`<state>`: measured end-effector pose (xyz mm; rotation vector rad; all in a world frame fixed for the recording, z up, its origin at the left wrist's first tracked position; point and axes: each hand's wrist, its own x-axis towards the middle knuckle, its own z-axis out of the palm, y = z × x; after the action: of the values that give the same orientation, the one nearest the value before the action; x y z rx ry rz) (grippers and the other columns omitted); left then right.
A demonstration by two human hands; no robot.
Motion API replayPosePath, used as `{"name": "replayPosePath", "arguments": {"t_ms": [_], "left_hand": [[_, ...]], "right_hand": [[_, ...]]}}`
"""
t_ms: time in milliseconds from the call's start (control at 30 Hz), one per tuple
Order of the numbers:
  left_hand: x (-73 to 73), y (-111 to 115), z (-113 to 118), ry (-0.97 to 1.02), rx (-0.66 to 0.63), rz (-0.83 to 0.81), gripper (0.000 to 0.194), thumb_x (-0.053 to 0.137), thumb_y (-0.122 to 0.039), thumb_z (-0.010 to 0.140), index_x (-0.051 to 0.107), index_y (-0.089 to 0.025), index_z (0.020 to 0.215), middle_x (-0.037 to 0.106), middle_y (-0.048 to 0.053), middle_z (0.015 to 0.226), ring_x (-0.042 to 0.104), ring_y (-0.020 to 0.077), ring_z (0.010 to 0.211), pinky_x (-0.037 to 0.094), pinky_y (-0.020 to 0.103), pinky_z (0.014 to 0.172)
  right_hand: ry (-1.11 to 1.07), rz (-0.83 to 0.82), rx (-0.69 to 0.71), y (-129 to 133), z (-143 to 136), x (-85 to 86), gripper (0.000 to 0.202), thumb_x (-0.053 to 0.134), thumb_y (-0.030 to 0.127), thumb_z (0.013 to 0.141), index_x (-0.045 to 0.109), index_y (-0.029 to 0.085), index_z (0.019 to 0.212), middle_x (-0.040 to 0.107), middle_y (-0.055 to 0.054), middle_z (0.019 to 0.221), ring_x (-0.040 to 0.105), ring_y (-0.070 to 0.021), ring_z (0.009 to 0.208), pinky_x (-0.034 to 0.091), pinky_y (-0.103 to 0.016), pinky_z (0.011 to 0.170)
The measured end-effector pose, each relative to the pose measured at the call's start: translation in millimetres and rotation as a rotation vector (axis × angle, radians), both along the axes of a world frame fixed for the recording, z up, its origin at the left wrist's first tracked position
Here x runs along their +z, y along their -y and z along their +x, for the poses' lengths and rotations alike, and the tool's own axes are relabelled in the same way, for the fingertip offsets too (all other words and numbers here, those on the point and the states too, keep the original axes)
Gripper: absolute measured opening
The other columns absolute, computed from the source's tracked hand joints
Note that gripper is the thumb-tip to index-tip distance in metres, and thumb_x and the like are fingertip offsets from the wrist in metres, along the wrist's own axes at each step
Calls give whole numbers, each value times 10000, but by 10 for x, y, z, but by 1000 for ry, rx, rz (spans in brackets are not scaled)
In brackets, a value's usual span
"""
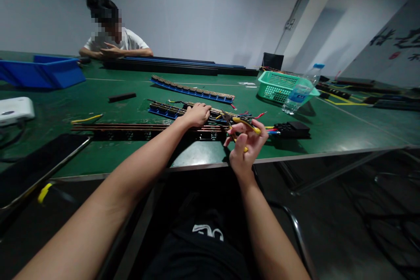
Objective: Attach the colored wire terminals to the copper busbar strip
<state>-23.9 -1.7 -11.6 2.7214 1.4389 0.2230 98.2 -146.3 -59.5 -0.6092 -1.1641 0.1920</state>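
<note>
My right hand point(247, 142) is closed around a pair of pliers with yellow handles point(246, 124), their dark jaws pointing left and away from me. My left hand point(197, 115) is closed over a strip with brass-coloured bars point(216, 109); its fingertips are partly hidden. Just left of that hand lies a blue-backed strip point(162, 109) of the same look. Nearer to me, a long rail with copper-coloured bars point(131, 127) runs under my left wrist. Coloured wires lead from around the pliers to a black connector block point(292, 130).
Behind lies another blue-backed strip point(192, 89). A green basket point(278, 85) and water bottle point(298, 96) stand right. A blue bin point(42, 74), a white device point(16, 109) and a dark flat phone-like slab point(42, 162) are left. A person point(134, 41) leans on the far edge.
</note>
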Motion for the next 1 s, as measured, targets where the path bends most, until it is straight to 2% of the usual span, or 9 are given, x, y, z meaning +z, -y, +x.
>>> {"name": "replayPosePath", "arguments": {"t_ms": [67, 167, 300, 533, 667, 733, 800, 867, 1000], "left_hand": [[3, 5, -3, -4, -3, 2, 463, 262, -308, 1049, 471, -232, 1454, 474, 119, 1495, 410, 292, 1356, 393, 543, 1062], [2, 6, -8, -10, -8, 2, 471, 261, -300, 1042, 457, -236, 1466, 474, 119, 1494, 399, 299, 1363, 389, 558, 1061], [4, 11, -12, -18, -9, 9, 471, 270, -298, 1038, 450, -237, 1469, 466, 116, 1498, 398, 305, 1364, 393, 546, 1062], [20, 40, -16, -27, -13, 20, 446, 262, -305, 1051, 491, -225, 1425, 508, 129, 1453, 438, 292, 1326, 416, 528, 1042], [18, 41, -18, -19, -15, 14, 442, 294, -291, 1040, 478, -232, 1438, 482, 125, 1483, 419, 299, 1347, 397, 542, 1058], [23, 44, -17, -20, -8, 7, 448, 295, -286, 1038, 466, -247, 1451, 474, 117, 1494, 408, 297, 1360, 386, 544, 1068], [32, 45, -12, -26, -3, 2, 459, 290, -281, 1037, 456, -244, 1463, 467, 120, 1501, 404, 297, 1365, 384, 544, 1071], [38, 44, -5, -29, 1, 0, 469, 284, -277, 1035, 451, -226, 1470, 460, 130, 1507, 406, 298, 1366, 384, 543, 1073], [38, 39, 3, -31, 11, -1, 477, 268, -281, 1035, 451, -219, 1471, 454, 123, 1516, 402, 291, 1370, 379, 543, 1080]], "right_hand": [[69, -116, 45, -28, 25, -29, 333, 514, 379, 988, 394, 313, 1292, 618, -27, 967, 619, -136, 764, 483, -201, 496], [163, -241, 20, -76, 60, -66, 382, 533, 408, 976, 388, 278, 1304, 633, -47, 989, 636, -150, 814, 509, -234, 575], [156, -253, -5, -111, 77, -46, 405, 534, 445, 972, 391, 265, 1305, 627, -46, 991, 636, -152, 841, 514, -253, 640], [-41, -258, -10, -133, 137, 19, 438, 444, 577, 973, 387, 279, 1288, 602, -12, 917, 582, -115, 681, 460, -217, 565], [226, -322, 62, -133, 161, 37, 408, 517, 506, 966, 496, 246, 1281, 669, -39, 957, 596, -132, 733, 469, -242, 622], [382, -370, 68, -111, 149, 52, 344, 553, 451, 960, 580, 227, 1220, 661, -14, 848, 569, -121, 663, 456, -243, 619], [482, -373, 62, -85, 125, 62, 291, 599, 407, 940, 636, 221, 1160, 594, 34, 693, 509, -100, 556, 432, -230, 580], [570, -351, 73, -68, 100, 60, 259, 643, 364, 912, 667, 224, 1129, 568, 50, 639, 492, -92, 522, 434, -223, 574], [674, -347, 88, -63, 77, 33, 242, 653, 321, 901, 682, 228, 1123, 665, 6, 762, 542, -103, 587, 462, -231, 620]]}}
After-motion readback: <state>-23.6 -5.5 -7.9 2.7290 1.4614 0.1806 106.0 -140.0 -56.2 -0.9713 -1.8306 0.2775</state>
